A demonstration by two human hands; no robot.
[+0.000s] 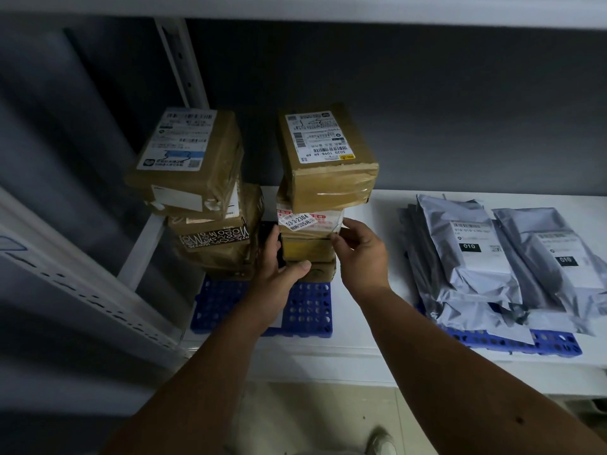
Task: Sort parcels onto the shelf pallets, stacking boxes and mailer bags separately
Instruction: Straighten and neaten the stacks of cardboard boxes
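Our left hand (279, 267) and right hand (359, 254) curled their fingers round a middle box (308, 247) in the right-hand stack on the blue pallet (308, 310). We judged it best to square it slowly, since the top box (328, 159) overhung and could topple

Both forearms are bare to the frame's lower edge, with no sleeve, watch or glove showing. The left hand (275, 270) and right hand (360, 257) wear no rings. At six o'clock, a pale shoe (382, 442) toe shows.
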